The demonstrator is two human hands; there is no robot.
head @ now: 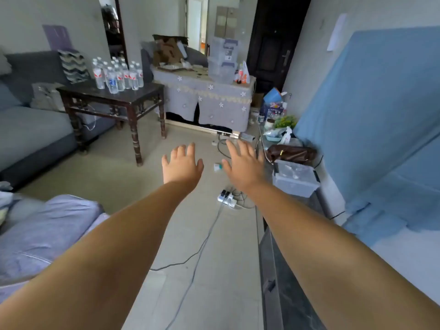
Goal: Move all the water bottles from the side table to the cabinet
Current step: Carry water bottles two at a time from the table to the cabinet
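Water bottles (pixel 118 76), clear plastic ones with mostly red-and-white labels and one blue label, stand packed together in a cluster on the dark carved wooden side table (pixel 142 95) at the far left of the room, next to the grey sofa (pixel 31 125). From where I stand, none of them seems to have left that table, so the job looks to be at its very start, with the whole cluster left to carry. Which piece of furniture counts as the cabinet I cannot say for sure; the low unit draped in a pale flowered cloth (pixel 214 101) just beyond the table is one candidate, and its top is already crowded with clear plastic storage boxes (pixel 222 65) and a cardboard box (pixel 166 52). The person holds both arms stretched out ahead over the pale floor. The left hand (pixel 182 164) has its fingers spread and straight, gripping nothing, and the right hand (pixel 244 163) is the same, splayed and bare. Both hands are well apart from the bottles. A white power strip (pixel 226 198) with trailing cables lies on the floor in the walking path, which I would judge a tripping risk on the trips back and forth.
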